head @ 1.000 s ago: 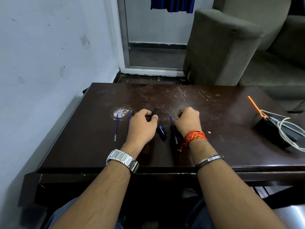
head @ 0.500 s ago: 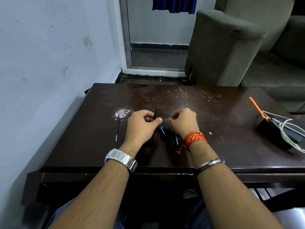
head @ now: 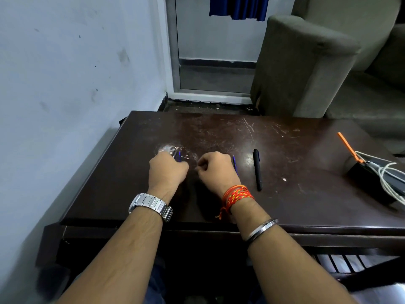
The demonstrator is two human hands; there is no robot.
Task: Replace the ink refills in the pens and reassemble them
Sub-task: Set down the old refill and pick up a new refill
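Black pen (head: pixel 257 170) newly beside hands (head: pixel 215 170)

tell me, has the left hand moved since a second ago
Yes. The left hand has shifted left, onto the pale scuff on the table.

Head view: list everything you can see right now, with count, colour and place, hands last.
Table: one, dark brown, scratched, fills the foreground.
Black pen: one, lying on the table right of the right hand.
Blue refill: one, on the table beside the right hand, partly hidden.
Blue refill tip: one, showing past the left hand.
Black box: one, table's right edge, with white cables and an orange strip.
Armchair: one, grey-green, behind the table.
Blue cloth: one, hanging at the top.
Left hand: closed, silver watch on the wrist.
Right hand: closed, orange thread and metal bangle on the wrist.
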